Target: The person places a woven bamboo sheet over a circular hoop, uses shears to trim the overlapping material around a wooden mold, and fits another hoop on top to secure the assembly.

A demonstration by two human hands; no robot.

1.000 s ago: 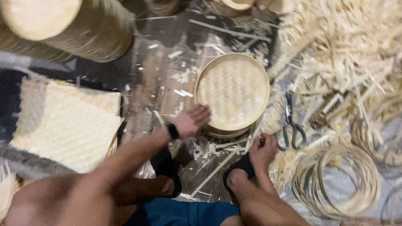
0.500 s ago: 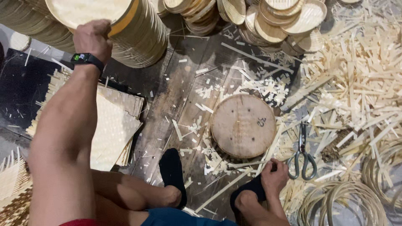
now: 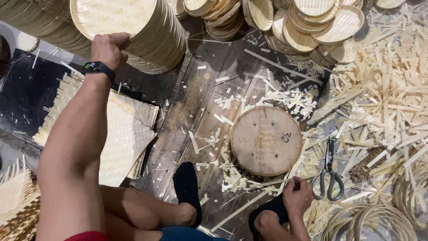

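Bamboo tray [image 3: 111, 18] had left the wooden disc [image 3: 266, 140]; your left hand [image 3: 111, 49] now gripped it on the stack [image 3: 165, 40], fingers closed on its rim. Your right hand [image 3: 296, 196] rested curled by your foot.

Left hand [image 3: 110, 49] grips woven lid [image 3: 113, 18] (stack's top).
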